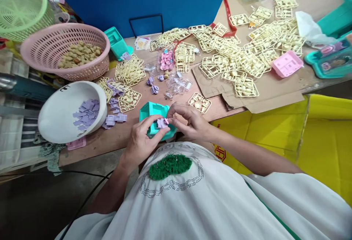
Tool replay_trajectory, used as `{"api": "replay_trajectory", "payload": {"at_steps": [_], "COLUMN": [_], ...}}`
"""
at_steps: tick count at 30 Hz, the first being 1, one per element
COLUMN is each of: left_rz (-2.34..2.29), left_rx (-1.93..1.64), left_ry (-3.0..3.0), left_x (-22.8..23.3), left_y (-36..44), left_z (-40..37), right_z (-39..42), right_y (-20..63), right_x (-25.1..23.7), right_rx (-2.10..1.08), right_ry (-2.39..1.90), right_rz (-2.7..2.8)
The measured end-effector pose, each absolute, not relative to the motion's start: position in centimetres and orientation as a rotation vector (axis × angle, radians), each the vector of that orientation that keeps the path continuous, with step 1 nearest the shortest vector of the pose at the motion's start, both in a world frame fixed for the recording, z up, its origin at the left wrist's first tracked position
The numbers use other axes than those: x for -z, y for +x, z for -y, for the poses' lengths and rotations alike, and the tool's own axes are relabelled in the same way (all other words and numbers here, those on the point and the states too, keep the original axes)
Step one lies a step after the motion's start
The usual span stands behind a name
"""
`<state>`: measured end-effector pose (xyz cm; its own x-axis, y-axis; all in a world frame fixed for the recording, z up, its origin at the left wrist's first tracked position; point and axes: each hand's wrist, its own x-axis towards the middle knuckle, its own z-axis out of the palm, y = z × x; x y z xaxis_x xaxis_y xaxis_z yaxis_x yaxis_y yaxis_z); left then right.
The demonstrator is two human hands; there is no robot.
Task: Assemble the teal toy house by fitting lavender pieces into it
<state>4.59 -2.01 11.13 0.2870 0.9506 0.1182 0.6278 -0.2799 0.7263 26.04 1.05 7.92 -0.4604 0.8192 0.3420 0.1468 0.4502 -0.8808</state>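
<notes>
Just above a teal plastic case (154, 108) at the table's front edge, my two hands meet around a small lilac plastic part (161, 123). My left hand (143, 137) pinches it between thumb and fingers from the left. A little pink piece (166, 121) shows on its right side, with the fingertips of my right hand (189, 120) closed on it. Behind the case lie loose lilac pieces (154, 89) and clear plastic parts (178, 85). A cream frame of moulded parts (200, 103) rests just beyond my right hand.
At left stand a white bowl (49, 117) of lilac pieces and a pink basket (90, 65) of tan pieces. Cream part frames (233, 54) heap over cardboard (275, 98) at right, near a pink tray (287, 64). A yellow box (324, 141) stands below the table edge.
</notes>
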Motion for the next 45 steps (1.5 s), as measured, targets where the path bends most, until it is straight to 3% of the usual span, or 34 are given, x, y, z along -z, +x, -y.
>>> {"api": "replay_trajectory", "payload": {"at_steps": [9,12,16,19,28,39,42,45], "left_rz": [-1.444,-1.462,-1.491,-1.529,-1.533,-1.503,-1.503,-1.502], "left_rx": [-0.612,-0.588,-0.535,-0.479,-0.386,-0.365,-0.349,-0.338], "left_ry": [1.946,1.951,1.939,1.923,1.92,1.954,1.959,1.963], "left_x": [-13.2,-13.4,-13.7,-14.2,-14.5,-14.7,-14.8,-14.9], "left_y": [4.9,5.3,5.7,6.0,6.5,6.8,6.9,7.0], "left_z": [1.8,1.7,1.6,1.4,0.8,0.7,0.7,0.7], "right_z": [-1.4,-1.4,-1.6,-1.7,-1.5,-1.0,-0.9,-0.7], "right_y": [26.4,26.7,26.8,26.7,27.6,27.6,27.5,27.4], "right_x": [-8.8,-8.7,-8.1,-7.7,-7.7,-7.0,-7.2,-7.2], "right_rx": [-0.901,-1.121,-1.637,-1.808,-1.294,-0.916,-0.956,-1.191], "right_ry": [-0.75,-0.815,-0.816,-0.772,-0.821,-0.692,-0.651,-0.727], "right_rz": [1.996,1.903,1.599,1.425,1.734,1.862,1.847,1.729]}}
